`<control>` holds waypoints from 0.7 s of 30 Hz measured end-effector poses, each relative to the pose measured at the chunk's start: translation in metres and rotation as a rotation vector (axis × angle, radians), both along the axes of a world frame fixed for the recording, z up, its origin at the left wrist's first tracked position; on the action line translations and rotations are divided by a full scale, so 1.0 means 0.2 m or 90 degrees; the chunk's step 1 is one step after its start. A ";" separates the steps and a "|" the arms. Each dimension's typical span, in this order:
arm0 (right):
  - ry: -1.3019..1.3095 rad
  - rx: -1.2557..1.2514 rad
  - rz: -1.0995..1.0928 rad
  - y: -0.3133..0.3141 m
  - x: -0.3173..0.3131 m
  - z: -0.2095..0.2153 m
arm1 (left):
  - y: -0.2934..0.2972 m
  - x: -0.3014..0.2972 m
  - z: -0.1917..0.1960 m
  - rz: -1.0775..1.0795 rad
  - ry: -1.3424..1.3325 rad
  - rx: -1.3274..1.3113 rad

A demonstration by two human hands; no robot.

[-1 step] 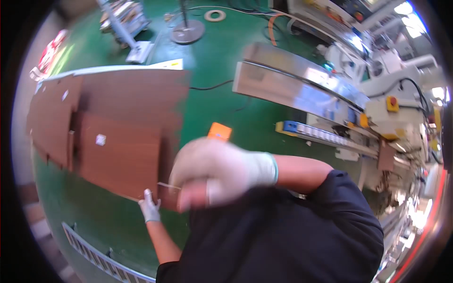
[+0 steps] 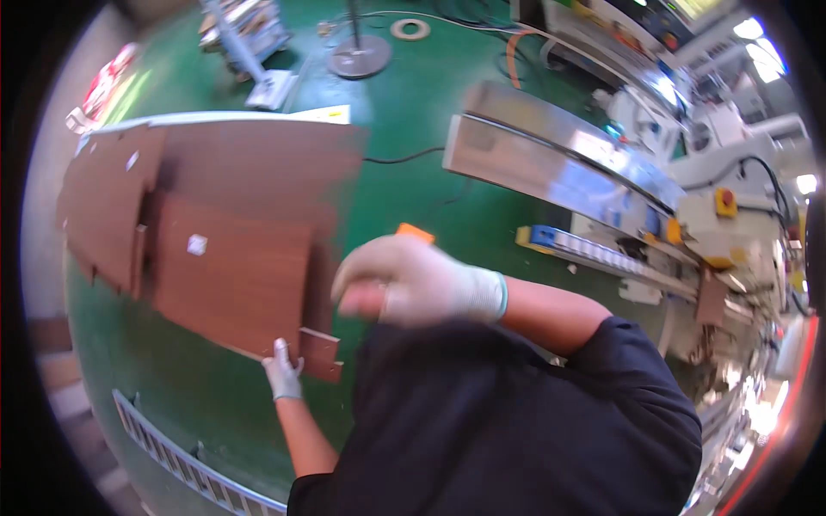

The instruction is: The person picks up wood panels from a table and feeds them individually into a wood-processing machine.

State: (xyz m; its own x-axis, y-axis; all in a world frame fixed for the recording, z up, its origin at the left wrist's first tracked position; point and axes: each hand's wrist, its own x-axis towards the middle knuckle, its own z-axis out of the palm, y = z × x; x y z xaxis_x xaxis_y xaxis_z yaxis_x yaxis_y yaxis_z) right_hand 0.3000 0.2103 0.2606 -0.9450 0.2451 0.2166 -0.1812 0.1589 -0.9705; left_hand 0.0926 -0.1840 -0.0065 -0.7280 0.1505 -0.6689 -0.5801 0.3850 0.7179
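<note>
A brown wood-look board (image 2: 232, 275) with a small white label lies on a stack of similar panels at the left. My left hand (image 2: 283, 374), in a pale glove, grips the board's near edge, with its thumb on top and its fingers hidden underneath. Beside that hand, a narrow brown end piece (image 2: 319, 351) juts out past the board's right edge. My right hand (image 2: 413, 279), gloved and slightly blurred, hovers to the right of the stack. Its fingers curve loosely, the thumb tip looks bare, and nothing shows in it.
More brown panels (image 2: 107, 198) lie at the far left. An orange object (image 2: 416, 232) shows partly behind my right hand. A long metal-topped machine bed (image 2: 525, 168) stands at the right, with a cable crossing the green floor. A grey metal rack (image 2: 189, 464) lies at lower left.
My right hand has moved up and away from the stack's near right corner, uncovering the end piece and hiding more of the orange object. My left hand keeps its grip; the whole view has shifted slightly.
</note>
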 end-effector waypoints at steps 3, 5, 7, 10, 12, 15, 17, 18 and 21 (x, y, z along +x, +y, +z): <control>-0.284 0.125 -0.141 0.00 0.00 -0.60 | 0.09 0.17 0.07 0.021 -0.032 0.010; -0.224 0.150 -0.026 -0.07 0.08 -1.01 | 0.12 0.31 0.06 0.074 -0.040 -0.002; -0.423 -0.120 0.051 -0.18 0.08 -1.02 | 0.20 0.44 0.13 0.132 -0.051 0.042; -0.470 -0.184 0.115 -0.26 0.03 -1.05 | 0.19 0.62 0.03 0.156 -0.044 0.142; -0.437 -0.091 0.114 -0.27 -0.02 -1.15 | 0.32 0.70 0.12 0.149 -0.065 0.201; -0.530 0.176 0.092 -0.34 -0.14 -1.19 | 0.43 0.74 0.16 0.137 -0.172 0.249; -0.449 -0.503 -0.082 -0.38 -0.16 -1.14 | 0.49 0.71 0.24 0.105 -0.231 0.319; -0.435 -0.531 -0.129 -0.37 -0.18 -1.07 | 0.50 0.70 0.26 0.070 -0.291 0.388; -0.390 -0.455 -0.113 -0.27 -0.13 -0.98 | 0.51 0.65 0.27 0.007 -0.296 0.340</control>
